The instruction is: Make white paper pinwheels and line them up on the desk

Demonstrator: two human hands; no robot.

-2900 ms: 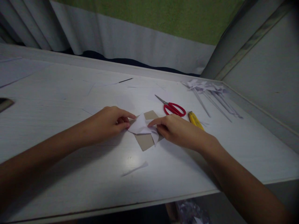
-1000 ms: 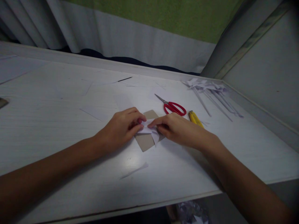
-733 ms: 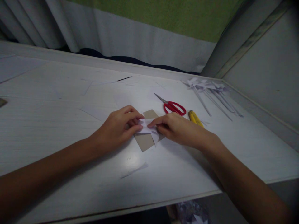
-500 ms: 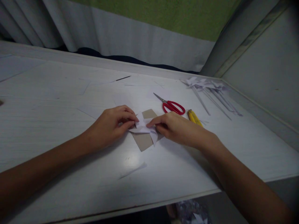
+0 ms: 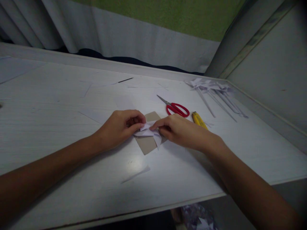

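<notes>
A white paper pinwheel [image 5: 141, 133] lies over a grey-brown cardboard square [image 5: 147, 147] on the white table. My left hand [image 5: 124, 127] pinches one of its paper blades between thumb and index finger, close to the centre. From the other side, my right hand [image 5: 176, 130] presses its index fingertip on the middle of the paper, the other fingers curled under. Just beyond my right hand lie scissors with red handles [image 5: 177, 109], blades pointing left and away. A yellow cutter [image 5: 198, 120] sits to the right of them.
Several white pinwheels on sticks [image 5: 211, 87] are piled at the back right corner. A thin black rod [image 5: 125, 80] lies toward the back edge. Paper scraps [image 5: 136, 174] and a larger sheet [image 5: 16, 68] lie on the table. Below the front edge is a clear plastic bag [image 5: 198, 217].
My left hand has moved slightly right and folded a paper blade in toward the centre. My right index finger stays on the middle of the pinwheel.
</notes>
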